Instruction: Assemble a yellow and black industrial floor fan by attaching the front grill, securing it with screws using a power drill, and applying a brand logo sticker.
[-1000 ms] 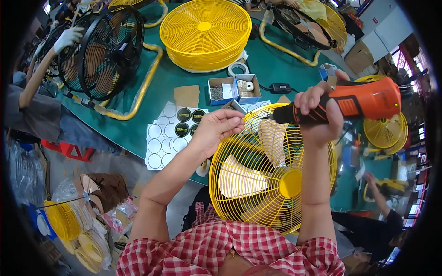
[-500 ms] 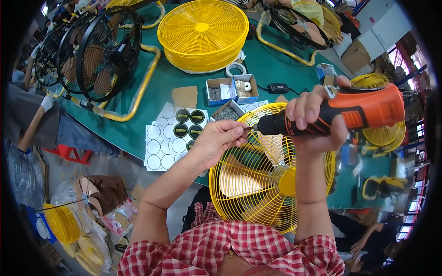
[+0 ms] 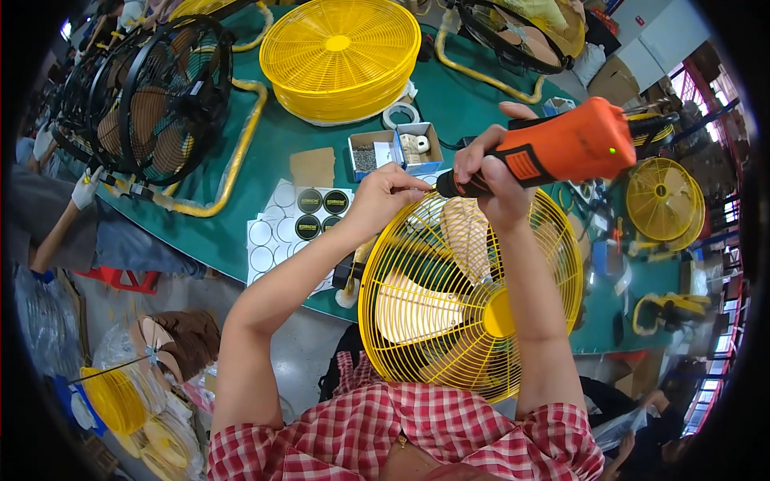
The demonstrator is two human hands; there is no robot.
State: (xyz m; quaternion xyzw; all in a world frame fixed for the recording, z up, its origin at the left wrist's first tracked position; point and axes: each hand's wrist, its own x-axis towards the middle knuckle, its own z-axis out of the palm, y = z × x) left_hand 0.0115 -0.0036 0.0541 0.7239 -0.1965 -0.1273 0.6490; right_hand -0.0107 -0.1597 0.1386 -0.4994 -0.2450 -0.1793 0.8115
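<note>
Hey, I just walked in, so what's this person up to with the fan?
The person's right hand grips an orange-and-black power screwdriver, its nose at the upper rim of a yellow-caged fan. The left hand is there too, thumb and forefinger pinched right beside the nose; anything between them is too small to make out. Beyond, on the green table, stand yellow fan guards, stacked.

A white tape roll (image 3: 389,122) lies near stacked yellow fan guards (image 3: 338,62).
</note>
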